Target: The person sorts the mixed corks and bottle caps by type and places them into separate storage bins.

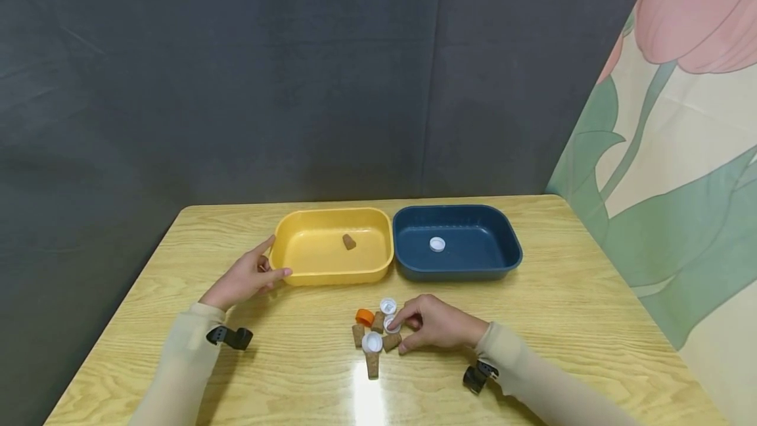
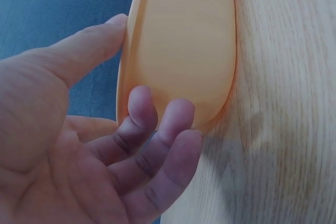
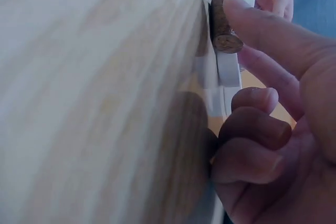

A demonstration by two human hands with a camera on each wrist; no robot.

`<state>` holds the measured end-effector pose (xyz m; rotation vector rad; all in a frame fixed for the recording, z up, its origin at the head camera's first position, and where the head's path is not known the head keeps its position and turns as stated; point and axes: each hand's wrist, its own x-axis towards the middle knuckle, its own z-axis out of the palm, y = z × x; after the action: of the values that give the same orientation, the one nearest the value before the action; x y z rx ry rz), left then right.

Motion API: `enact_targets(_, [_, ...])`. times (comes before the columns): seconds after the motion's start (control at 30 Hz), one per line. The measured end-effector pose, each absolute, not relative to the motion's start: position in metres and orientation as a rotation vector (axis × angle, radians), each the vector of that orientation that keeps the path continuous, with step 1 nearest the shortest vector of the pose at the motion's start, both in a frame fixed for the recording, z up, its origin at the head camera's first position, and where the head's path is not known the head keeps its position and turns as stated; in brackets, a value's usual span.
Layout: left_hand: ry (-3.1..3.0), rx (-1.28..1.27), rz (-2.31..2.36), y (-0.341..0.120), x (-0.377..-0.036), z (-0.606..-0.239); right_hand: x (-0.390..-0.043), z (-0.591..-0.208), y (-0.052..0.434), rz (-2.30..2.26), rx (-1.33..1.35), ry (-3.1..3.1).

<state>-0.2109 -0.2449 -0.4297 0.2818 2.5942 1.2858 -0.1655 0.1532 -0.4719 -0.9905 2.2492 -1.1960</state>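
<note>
My left hand (image 1: 245, 278) rests at the left end of the yellow tray (image 1: 331, 279), its thumb and index finger spread against the rim; the other fingers curl loosely in the left wrist view. A cork (image 1: 349, 242) lies in that tray. Over a small pile, my right hand (image 1: 440, 322) reaches with its index fingertip at a white bottle cap (image 1: 391, 325). Its thumb touches or nearly touches a cork (image 3: 223, 27) in the right wrist view; its other fingers are curled. Beside them lie an orange cap (image 1: 365, 317), more white caps (image 1: 372, 342) and several corks (image 1: 372, 365).
A dark blue tray (image 1: 458, 275) stands against the yellow one's right side, with a white cap (image 1: 437, 244) inside. The wooden table (image 1: 568, 321) ends at a dark curtain (image 1: 307, 84) behind. A floral wall covering (image 1: 680, 183) is on the right.
</note>
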Motion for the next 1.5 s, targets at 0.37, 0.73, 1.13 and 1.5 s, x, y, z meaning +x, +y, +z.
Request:
enact_targets(0.37, [2.589,0.266,1.297,-0.246,-0.212,-0.429,-0.164,-0.474,0.152,-1.159,-0.959,2.309])
enact_targets(0.73, [2.578,0.290,1.298,-0.243,-0.210,-0.426,-0.164,-0.475,0.155,-1.173,-0.967,2.291])
enact_targets(1.13, [2.589,0.272,1.270,-0.247,-0.212,-0.429,-0.165,-0.474,0.157,-1.201,-1.007,2.292])
enact_targets(1.5, [2.574,0.272,1.299,-0.245,-0.212,-0.428,-0.165,-0.474,0.164,-1.223,-1.002,2.301])
